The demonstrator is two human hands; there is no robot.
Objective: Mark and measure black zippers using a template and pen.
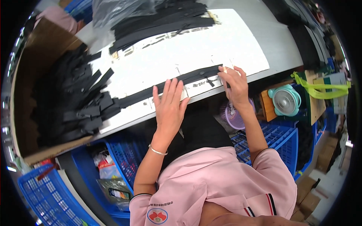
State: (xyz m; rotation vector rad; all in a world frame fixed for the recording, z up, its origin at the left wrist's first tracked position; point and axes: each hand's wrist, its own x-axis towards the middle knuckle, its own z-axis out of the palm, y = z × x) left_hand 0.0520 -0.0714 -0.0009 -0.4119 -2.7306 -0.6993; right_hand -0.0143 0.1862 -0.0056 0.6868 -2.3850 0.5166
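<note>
Zipper tape (166,88), black and stretched across the white tabletop (211,49) mid-frame, lies pinned under my flat, released left hand (169,103) while my right hand (234,84) fingers pinch its end near the slider (208,80); next, I judge, calls for a steady pull.

Garment workshop, white worktable (233,41), cardboard box (34,64) of black zippers (75,101), blue plastic crates (279,139)
</note>
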